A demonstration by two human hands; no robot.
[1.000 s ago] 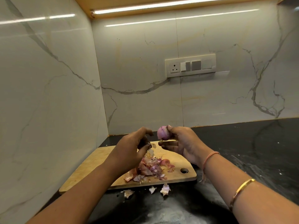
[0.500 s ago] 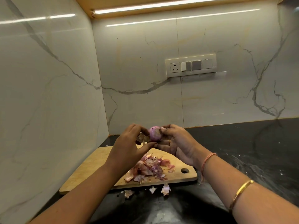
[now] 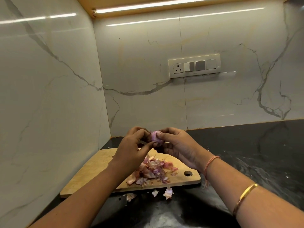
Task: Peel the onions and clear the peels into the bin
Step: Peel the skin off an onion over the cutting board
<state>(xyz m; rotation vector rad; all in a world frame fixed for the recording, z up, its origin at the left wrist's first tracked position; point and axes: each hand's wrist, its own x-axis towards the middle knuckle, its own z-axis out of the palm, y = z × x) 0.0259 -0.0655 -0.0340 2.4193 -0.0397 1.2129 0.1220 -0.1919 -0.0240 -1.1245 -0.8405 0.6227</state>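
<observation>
Hands: left hand [image 3: 131, 145] and right hand [image 3: 177, 145] both pinch the onion [image 3: 156, 137], held above the board | tabletop [image 3: 246, 145]: stray peels [image 3: 168, 192] | cutting board [image 3: 92, 171]: peel pile [image 3: 151, 171] | onion: probably light, firm, slick where bare; grip the papery skin edge.

Wooden chopping board [image 3: 98, 170] sits on a dark glossy worktop [image 3: 255, 153] tucked in the corner, white marble-look walls [image 3: 49, 96] all round, switch panel [image 3: 194, 65] with a socket, light strip [image 3: 164, 4] up top.
</observation>
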